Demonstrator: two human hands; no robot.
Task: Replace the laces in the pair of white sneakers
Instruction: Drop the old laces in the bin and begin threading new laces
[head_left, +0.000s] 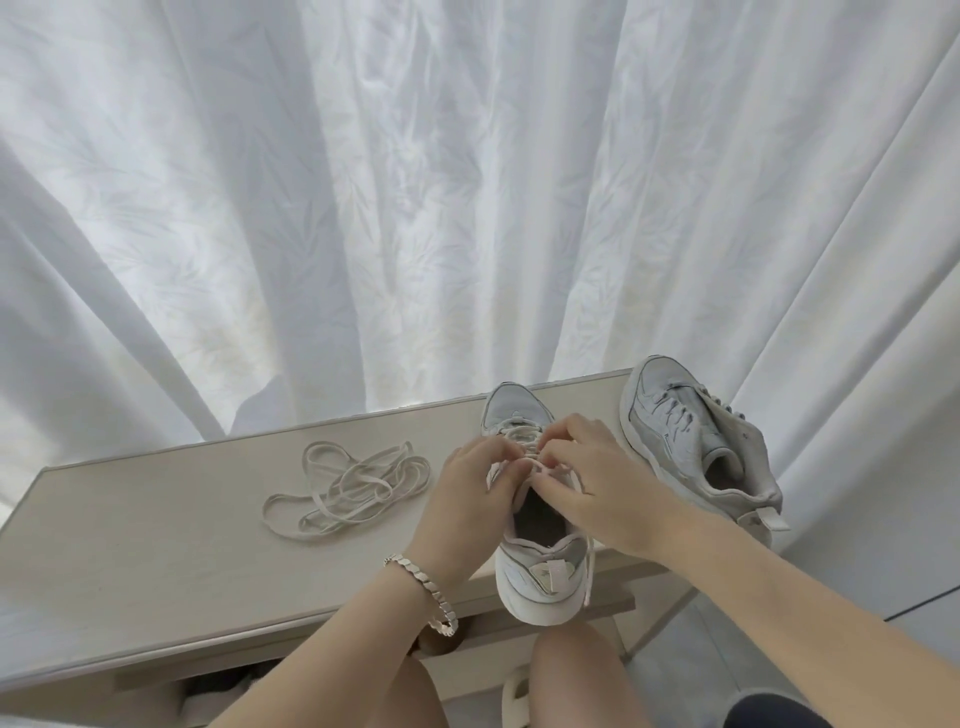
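A white sneaker (540, 566) stands on the beige table (156, 545), its heel over the near edge and its toe pointing away. My left hand (467, 493) and my right hand (592, 478) meet over its tongue, and the fingers of each pinch its white lace (524, 447) near the upper eyelets. One lace end (588, 566) hangs down the shoe's right side. The second white sneaker (696, 441) lies to the right at the table's far corner, its laces loose. A pile of loose white laces (348, 483) rests on the table left of my hands.
White curtains (467, 182) hang directly behind the table. My bare knees (571, 675) sit below the near edge. A silver bracelet (426, 587) circles my left wrist. Pale floor tiles (701, 660) show at the lower right.
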